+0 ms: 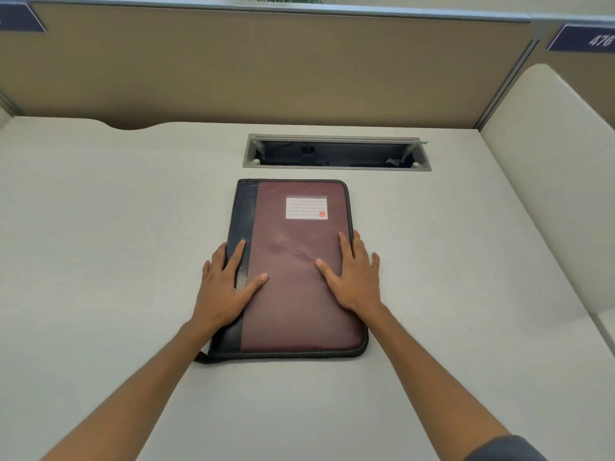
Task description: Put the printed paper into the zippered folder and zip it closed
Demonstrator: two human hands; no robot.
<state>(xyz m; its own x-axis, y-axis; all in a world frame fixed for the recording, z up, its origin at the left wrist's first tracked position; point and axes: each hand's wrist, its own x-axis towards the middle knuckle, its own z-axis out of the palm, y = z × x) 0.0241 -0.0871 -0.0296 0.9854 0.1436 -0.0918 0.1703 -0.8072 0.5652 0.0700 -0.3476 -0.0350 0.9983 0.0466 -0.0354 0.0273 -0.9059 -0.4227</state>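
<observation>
Both my hands lie flat on the folder (293, 271), fingers straight, gripping nothing. Left hand (223, 287) rests over the dark spine strip, right hand (354, 281) along the zipper edge; I judge this steadies the cover and presses it flat. Folder sits mid-table (100, 227), closed, label (306, 207) toward the far edge. A pull tab (201, 357) pokes out at its near left corner. No paper in view; likely inside already. Beyond the folder, an open cable tray (336, 153) near the table's far edge.
</observation>
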